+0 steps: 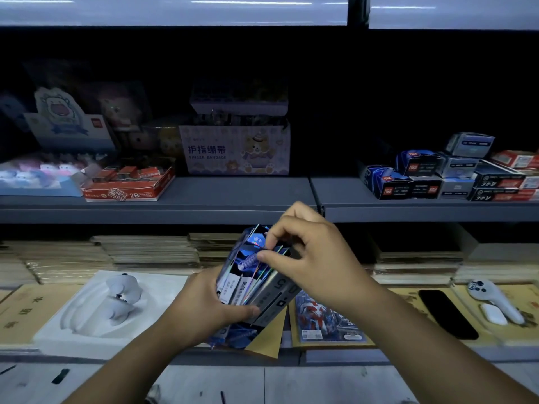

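Note:
I hold a shiny blue and silver box (256,282) with holographic edges in front of the lower shelf. My left hand (210,307) grips its near end from below, fingers curled round it. My right hand (309,255) is above the box's far end, thumb and fingertips pinching a flap or edge at its top. A second box of the same print (233,335) lies under my left hand, partly hidden.
The upper shelf (239,196) carries a finger bandage box (233,150), a red 2B box (128,182) and small blue and black boxes (431,179). Below lie stacked notebooks (145,252), a white tray (96,313), a printed card pack (320,319), a black phone (446,313).

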### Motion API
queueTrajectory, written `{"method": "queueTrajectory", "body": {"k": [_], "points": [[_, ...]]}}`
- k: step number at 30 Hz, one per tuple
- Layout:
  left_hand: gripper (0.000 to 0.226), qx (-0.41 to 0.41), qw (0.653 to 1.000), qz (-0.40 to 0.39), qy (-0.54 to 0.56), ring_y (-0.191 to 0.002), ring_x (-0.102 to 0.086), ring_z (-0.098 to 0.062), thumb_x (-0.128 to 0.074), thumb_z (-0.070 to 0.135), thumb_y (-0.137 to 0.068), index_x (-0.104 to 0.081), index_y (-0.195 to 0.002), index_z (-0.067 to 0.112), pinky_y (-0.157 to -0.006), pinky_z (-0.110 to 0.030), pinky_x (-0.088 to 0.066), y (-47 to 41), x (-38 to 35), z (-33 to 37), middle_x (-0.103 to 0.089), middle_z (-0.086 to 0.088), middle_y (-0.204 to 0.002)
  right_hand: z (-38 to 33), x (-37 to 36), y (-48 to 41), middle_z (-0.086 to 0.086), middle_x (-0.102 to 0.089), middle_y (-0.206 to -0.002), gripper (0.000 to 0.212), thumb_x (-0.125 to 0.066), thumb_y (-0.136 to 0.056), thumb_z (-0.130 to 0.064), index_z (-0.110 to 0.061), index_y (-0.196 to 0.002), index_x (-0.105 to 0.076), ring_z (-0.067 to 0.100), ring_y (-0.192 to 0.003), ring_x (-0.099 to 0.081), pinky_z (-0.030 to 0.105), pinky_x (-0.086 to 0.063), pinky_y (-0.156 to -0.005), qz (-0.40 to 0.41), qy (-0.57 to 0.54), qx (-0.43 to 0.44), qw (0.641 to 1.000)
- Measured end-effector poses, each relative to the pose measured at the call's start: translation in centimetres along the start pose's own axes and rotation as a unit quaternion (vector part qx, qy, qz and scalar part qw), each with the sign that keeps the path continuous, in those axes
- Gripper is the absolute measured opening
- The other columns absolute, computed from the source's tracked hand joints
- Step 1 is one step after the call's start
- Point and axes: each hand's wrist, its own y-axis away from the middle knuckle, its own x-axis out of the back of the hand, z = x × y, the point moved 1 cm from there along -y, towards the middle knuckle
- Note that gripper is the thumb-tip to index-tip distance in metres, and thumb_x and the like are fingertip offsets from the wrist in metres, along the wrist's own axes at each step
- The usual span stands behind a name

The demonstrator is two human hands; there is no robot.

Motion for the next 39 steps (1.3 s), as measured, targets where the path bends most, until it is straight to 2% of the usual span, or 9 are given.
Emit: {"method": "queueTrajectory", "body": {"k": [4,8,10,12,17,23,31,35,39], "points": [[0.046,0.012,1.0,0.008,0.02,-0.082,-0.074,-0.006,-0.095,0.024,-0.065,-0.069,-0.102,0.027,-0.064,-0.019,-0.056,-0.1,0.0,0.2,-0.078,0.013,-0.091,-0.2,0.2,-0.1,-0.008,-0.049,-0.092,0.016,-0.077,-0.091,-0.023,-0.022,-0.081,-0.065,0.005,-0.066,-0.047,0.016,-0.034,-0.064,0.005,-0.016,0.002,1.0],[0.046,0.018,1.0,0.007,0.025,-0.084,-0.075,-0.005,-0.095,0.023,-0.065,-0.069,-0.103,0.027,-0.069,-0.02,-0.059,-0.2,0.0,0.1,-0.078,0.015,-0.093,-0.2,1.6,-0.7,-0.005,-0.055,-0.082,0.016,-0.072,-0.093,-0.014,-0.015,-0.082,-0.061,0.015,-0.061,-0.05,0.018,-0.04,-0.057,0.086,-0.102,-0.019,0.991],[0.044,0.023,1.0,0.001,0.014,-0.084,-0.074,-0.003,-0.095,0.024,-0.066,-0.07,-0.102,0.028,-0.072,-0.022,-0.06,-0.1,0.0,-0.2,-0.078,0.018,-0.093,0.0,2.7,-1.2,0.011,-0.062,-0.078,0.015,-0.068,-0.096,-0.01,-0.013,-0.087,-0.057,0.014,-0.058,-0.058,0.021,-0.043,-0.053,0.114,-0.153,-0.027,0.981],[0.041,0.026,1.0,0.003,0.01,-0.081,-0.074,-0.003,-0.094,0.025,-0.067,-0.07,-0.1,0.028,-0.069,-0.021,-0.059,0.0,0.1,-0.4,-0.078,0.017,-0.091,0.1,3.7,-1.5,0.026,-0.063,-0.082,0.014,-0.062,-0.1,-0.004,-0.007,-0.091,-0.052,0.025,-0.061,-0.07,0.029,-0.052,-0.051,0.126,-0.223,-0.03,0.966],[0.039,0.019,0.999,0.032,0.027,-0.078,-0.074,-0.003,-0.093,0.022,-0.068,-0.069,-0.099,0.025,-0.061,-0.018,-0.054,0.0,0.8,-0.3,-0.078,0.015,-0.089,0.2,4.6,-1.4,0.024,-0.07,-0.078,0.012,-0.06,-0.099,0.005,-0.002,-0.102,-0.05,0.032,-0.072,-0.077,0.034,-0.064,-0.066,0.176,-0.289,-0.048,0.94],[0.035,0.024,0.998,0.05,0.039,-0.077,-0.075,-0.006,-0.093,0.025,-0.068,-0.07,-0.095,0.023,-0.063,-0.022,-0.055,-0.2,1.3,-0.4,-0.078,0.011,-0.088,1.3,5.6,-1.2,0.011,-0.074,-0.071,0.009,-0.069,-0.095,-0.001,0.003,-0.102,-0.065,0.026,-0.063,-0.073,0.035,-0.061,-0.06,0.264,-0.218,-0.066,0.937],[0.045,0.029,0.998,0.036,0.044,-0.087,-0.076,-0.01,-0.093,0.028,-0.066,-0.069,-0.103,0.024,-0.079,-0.036,-0.063,-0.1,1.4,-0.8,-0.079,0.011,-0.096,2.7,6.6,-0.9,0.004,-0.072,-0.063,0.008,-0.071,-0.095,-0.009,-0.011,-0.093,-0.064,0.024,-0.05,-0.062,0.029,-0.05,-0.052,0.33,-0.161,-0.082,0.927],[0.046,0.032,0.998,0.035,0.04,-0.087,-0.076,-0.012,-0.094,0.03,-0.065,-0.069,-0.103,0.024,-0.079,-0.038,-0.063,-0.1,1.4,-0.9,-0.079,0.009,-0.096,2.6,6.8,-0.9,0.006,-0.068,-0.057,0.007,-0.071,-0.095,-0.008,-0.009,-0.094,-0.064,0.011,-0.042,-0.055,0.022,-0.045,-0.047,0.321,-0.144,-0.093,0.932],[0.043,0.026,0.998,0.039,0.036,-0.086,-0.075,-0.007,-0.093,0.027,-0.066,-0.069,-0.101,0.024,-0.072,-0.028,-0.062,0.1,1.1,-0.5,-0.078,0.014,-0.094,2.2,6.0,-1.0,0.006,-0.065,-0.053,0.014,-0.071,-0.095,-0.011,-0.019,-0.087,-0.062,0.005,-0.041,-0.054,0.025,-0.044,-0.054,0.268,-0.103,-0.085,0.954]]}}
